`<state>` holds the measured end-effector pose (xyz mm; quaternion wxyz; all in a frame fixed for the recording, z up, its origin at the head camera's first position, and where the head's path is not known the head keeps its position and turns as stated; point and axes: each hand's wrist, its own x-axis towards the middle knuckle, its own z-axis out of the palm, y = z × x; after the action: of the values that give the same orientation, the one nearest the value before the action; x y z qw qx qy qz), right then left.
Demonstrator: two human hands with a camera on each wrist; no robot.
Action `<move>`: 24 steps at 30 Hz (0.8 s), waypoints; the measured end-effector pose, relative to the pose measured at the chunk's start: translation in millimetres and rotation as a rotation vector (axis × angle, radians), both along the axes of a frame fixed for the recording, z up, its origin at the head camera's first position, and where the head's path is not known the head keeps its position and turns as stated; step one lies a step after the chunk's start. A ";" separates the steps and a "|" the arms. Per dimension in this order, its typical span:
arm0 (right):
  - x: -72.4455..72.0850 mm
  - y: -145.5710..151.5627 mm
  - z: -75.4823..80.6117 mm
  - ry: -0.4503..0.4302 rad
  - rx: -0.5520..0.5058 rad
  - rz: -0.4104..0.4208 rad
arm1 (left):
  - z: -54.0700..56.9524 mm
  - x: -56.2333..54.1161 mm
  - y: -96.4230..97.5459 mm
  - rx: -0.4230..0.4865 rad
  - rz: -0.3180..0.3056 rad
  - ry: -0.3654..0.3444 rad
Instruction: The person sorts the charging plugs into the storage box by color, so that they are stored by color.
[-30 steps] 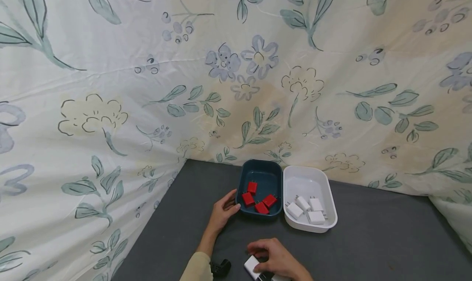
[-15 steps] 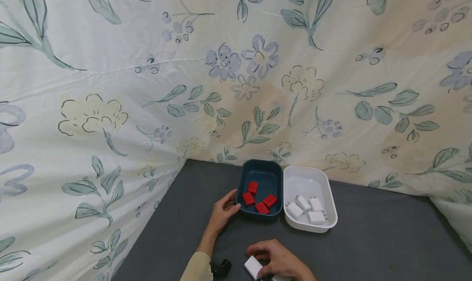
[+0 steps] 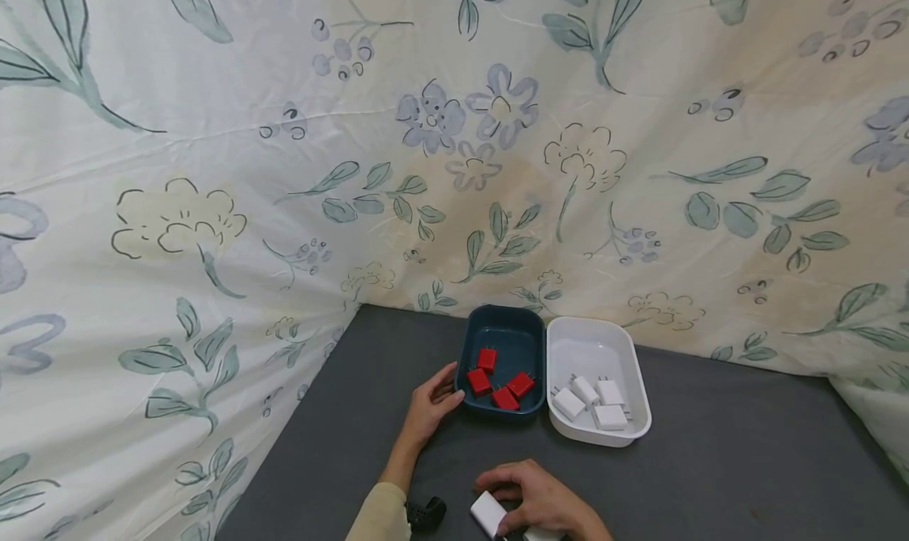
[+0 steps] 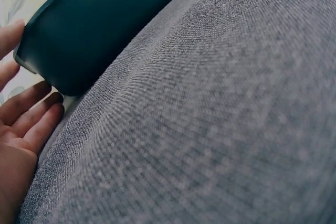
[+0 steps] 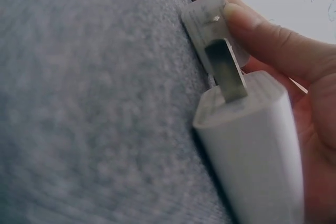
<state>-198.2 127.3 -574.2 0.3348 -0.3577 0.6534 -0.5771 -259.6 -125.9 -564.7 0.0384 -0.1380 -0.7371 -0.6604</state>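
Note:
My left hand (image 3: 426,411) lies at the left side of a dark blue tray (image 3: 521,344), thumb at its near corner and fingers along its wall. In the left wrist view those fingers (image 4: 31,114) are nearly straight against the tray (image 4: 100,30). Several red charger plugs (image 3: 505,399) lie in it. Near the front edge of view, my right hand (image 3: 536,498) holds a white charger plug (image 3: 488,513) on the table between thumb and fingers. A second white charger plug (image 5: 252,145) lies beside that hand, its prong standing out in the right wrist view.
A white tray (image 3: 642,403) with several white charger plugs (image 3: 609,416) stands against the blue tray's right side. Below my left wrist sits a black strap-like object (image 3: 426,515) on the grey table (image 3: 731,446). Floral cloth (image 3: 398,147) hangs behind and at the left.
Over the last second my right hand has shifted slightly right at the white charger plug, and its thumb has moved to the plug's near right edge. My left hand stays at the blue tray.

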 end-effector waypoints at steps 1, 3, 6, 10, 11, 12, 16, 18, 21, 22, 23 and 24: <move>0.1 -0.1 -0.4 0.004 -0.001 -0.002 | -0.1 0.0 0.1 0.002 0.001 0.002; 0.4 -0.2 -1.2 0.015 -0.005 -0.007 | 0.0 0.1 0.2 0.004 0.004 0.005; 1.2 -0.3 -2.0 0.033 -0.012 -0.012 | -0.8 -0.2 0.1 0.006 0.005 0.012; 1.9 0.0 -1.9 0.051 -0.017 -0.021 | -1.5 -0.2 -0.4 0.003 0.002 0.014; 2.0 0.1 -1.7 0.056 -0.018 -0.026 | -1.4 -0.1 -0.4 0.002 0.001 0.013; 2.0 0.0 -1.6 0.059 -0.018 -0.031 | -1.3 -0.1 -0.4 0.002 -0.001 0.010; 2.0 0.7 -1.0 0.070 -0.019 -0.052 | -0.8 -0.3 -0.2 -0.004 -0.004 0.005; 1.8 1.5 -0.9 0.070 -0.012 -0.066 | -0.6 -0.6 -0.2 -0.005 -0.004 0.008; 1.1 3.5 -1.3 0.074 0.000 -0.084 | -0.6 -0.9 -0.4 0.000 -0.004 0.014; 0.7 4.1 -1.6 0.072 0.004 -0.090 | -0.5 -1.1 -0.5 0.003 -0.004 0.014; 0.5 4.6 -1.6 0.069 0.009 -0.096 | -0.6 -1.2 -0.6 0.006 -0.004 0.017; 0.2 5.2 -1.7 0.070 0.011 -0.100 | -0.6 -1.3 -0.6 0.008 -0.003 0.017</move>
<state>-198.0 132.5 -576.0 0.2844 -0.3425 0.6849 -0.5768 -260.8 -126.5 -565.3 0.0444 -0.1445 -0.7341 -0.6621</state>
